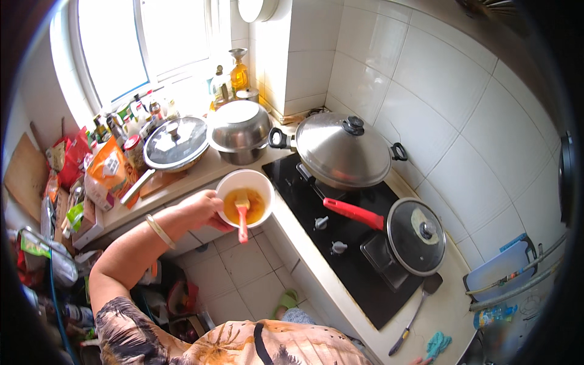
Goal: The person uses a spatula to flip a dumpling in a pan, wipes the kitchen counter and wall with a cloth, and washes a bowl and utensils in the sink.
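Note:
My left hand (212, 211) grips the rim and side of a white bowl (222, 182) above the floor, beside the counter's front edge. In the bowl is a yellow-orange liquid (258, 205), perhaps beaten egg, with a red-handled basting brush (242, 223) leaning in it. Only the fingertips of my right hand (421, 361) show at the bottom edge, beside a teal cloth (438, 345) on the counter. Whether they touch it I cannot tell. On the black gas hob sits a frying pan with a red handle (353, 212); its glass lid (410, 255) shows a pale round piece of food beneath.
A lidded steel wok (337, 150) stands on the rear burner. A spatula (415, 310) lies by the hob (351, 292). Along the window side are a steel pot (239, 130), a glass-lidded pan (175, 148), bottles and food packets (111, 166). A cutting board (499, 269) leans at right.

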### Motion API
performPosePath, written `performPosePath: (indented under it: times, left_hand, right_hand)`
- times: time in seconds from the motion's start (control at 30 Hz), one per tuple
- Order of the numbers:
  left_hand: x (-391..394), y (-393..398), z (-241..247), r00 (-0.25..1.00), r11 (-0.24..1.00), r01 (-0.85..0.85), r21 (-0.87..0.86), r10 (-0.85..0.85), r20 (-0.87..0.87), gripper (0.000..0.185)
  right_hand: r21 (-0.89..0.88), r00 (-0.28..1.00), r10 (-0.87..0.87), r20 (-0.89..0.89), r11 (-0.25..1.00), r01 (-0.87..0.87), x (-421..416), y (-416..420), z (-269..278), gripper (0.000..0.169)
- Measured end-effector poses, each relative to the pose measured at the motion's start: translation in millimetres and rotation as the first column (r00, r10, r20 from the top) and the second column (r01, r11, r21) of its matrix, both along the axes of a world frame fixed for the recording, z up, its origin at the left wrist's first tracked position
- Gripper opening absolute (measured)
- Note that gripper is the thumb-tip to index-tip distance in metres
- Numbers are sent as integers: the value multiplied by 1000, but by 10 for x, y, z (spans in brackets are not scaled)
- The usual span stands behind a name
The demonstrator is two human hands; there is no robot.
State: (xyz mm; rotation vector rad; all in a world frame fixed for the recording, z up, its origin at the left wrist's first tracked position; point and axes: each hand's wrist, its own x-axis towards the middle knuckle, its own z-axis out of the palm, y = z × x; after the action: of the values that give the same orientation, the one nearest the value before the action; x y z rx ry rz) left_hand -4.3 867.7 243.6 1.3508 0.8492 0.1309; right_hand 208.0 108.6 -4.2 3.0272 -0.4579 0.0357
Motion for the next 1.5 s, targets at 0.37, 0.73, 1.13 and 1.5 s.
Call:
performPosePath:
  times: [0.37, 0.73, 1.13, 1.5]
  left_hand:
    - [1084, 2450, 795, 999, 981, -10, 196, 2, 41, 42]
    - [2910, 3880, 519, 948, 938, 300, 174, -272, -167, 36]
    - [3735, 4860, -407, 746, 811, 582, -51, -558, -364, 38]
    - [3546, 5291, -895, 781, 854, 505, -124, -514, -354, 39]
  right_hand:
    - [166, 980, 144, -138, 979, -120, -594, 1403, -626, 69]
    - [124, 954, 18, -298, 992, 20, -1139, 1922, -600, 65]
    - [60, 879, -159, -450, 976, 208, -2198, 2182, -412, 61]
    - [52, 850, -200, -487, 965, 257, -2470, 2301, -445, 57]
